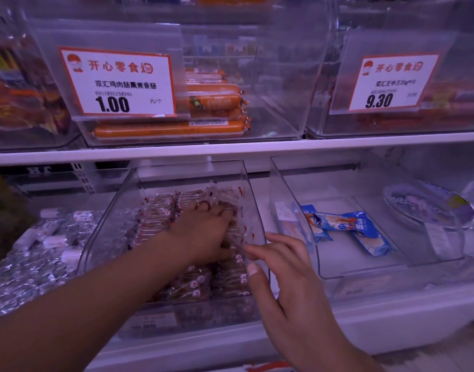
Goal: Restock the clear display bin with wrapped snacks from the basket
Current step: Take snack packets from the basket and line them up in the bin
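Clear display bin (253, 202) | left hand (203, 232) on wrapped snacks (192, 283) | right hand (286, 269) beside

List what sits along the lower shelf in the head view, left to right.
Silver foil-wrapped snacks → clear display bin with the left hand inside → right hand → blue snack packs → round lidded tub.

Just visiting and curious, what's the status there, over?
Left hand inside clear bin, on wrapped snacks. Right hand open at bin's right wall, holding nothing. Basket not in view. Nothing blocking.
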Demonstrator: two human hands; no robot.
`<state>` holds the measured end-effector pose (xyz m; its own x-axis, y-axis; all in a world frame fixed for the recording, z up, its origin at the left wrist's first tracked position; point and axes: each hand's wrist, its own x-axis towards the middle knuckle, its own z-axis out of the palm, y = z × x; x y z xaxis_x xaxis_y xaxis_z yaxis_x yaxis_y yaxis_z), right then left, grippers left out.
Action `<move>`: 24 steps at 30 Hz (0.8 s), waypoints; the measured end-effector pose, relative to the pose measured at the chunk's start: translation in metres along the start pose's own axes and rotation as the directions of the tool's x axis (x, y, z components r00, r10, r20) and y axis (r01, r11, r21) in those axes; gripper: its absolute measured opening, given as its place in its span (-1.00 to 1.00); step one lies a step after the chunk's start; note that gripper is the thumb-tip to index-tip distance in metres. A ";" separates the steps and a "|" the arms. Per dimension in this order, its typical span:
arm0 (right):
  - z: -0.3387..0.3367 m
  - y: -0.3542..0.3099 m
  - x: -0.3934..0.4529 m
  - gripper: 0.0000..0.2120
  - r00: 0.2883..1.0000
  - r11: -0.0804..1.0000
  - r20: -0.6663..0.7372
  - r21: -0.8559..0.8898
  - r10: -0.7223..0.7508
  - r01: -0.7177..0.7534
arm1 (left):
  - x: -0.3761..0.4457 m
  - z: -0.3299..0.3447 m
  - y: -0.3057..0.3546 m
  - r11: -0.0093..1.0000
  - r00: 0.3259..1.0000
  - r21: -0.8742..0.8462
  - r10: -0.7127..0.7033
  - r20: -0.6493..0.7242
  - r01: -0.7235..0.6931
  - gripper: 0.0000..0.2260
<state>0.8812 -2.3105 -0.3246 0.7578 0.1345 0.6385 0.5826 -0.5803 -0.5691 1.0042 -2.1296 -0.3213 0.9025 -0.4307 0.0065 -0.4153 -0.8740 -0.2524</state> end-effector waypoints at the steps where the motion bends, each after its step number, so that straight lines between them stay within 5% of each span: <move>1: 0.000 0.000 0.000 -0.71 1.000 1.000 0.000 -0.001 0.001 -0.001 | 0.003 -0.002 -0.003 0.999 1.000 -0.051 -0.002 0.021 0.003 -0.26; 5: 0.000 0.000 0.000 -0.71 1.000 1.000 0.002 -0.004 0.002 -0.002 | 0.013 -0.009 -0.013 0.960 0.994 -0.281 0.028 0.106 0.003 -0.34; 14: 0.002 0.001 -0.001 -0.70 1.000 1.000 0.030 -0.013 0.009 -0.009 | 0.031 -0.003 -0.019 0.989 0.994 -0.111 0.093 -0.061 -0.100 -0.38; 19: 0.002 0.001 -0.001 -0.69 0.999 1.000 0.040 -0.010 0.014 -0.013 | 0.033 -0.005 -0.019 0.937 0.993 -0.330 0.120 -0.010 -0.117 -0.30; 24: 0.002 0.001 0.000 -0.69 0.999 1.000 0.038 -0.013 0.009 -0.009 | 0.022 -0.005 -0.018 0.998 0.997 -0.014 0.062 -0.052 -0.063 -0.29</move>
<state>0.8822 -2.3094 -0.3267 0.7738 0.1594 0.6130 0.5718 -0.5921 -0.5679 1.0310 -2.1239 -0.3120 0.8680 -0.4949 0.0410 -0.4724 -0.8483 -0.2391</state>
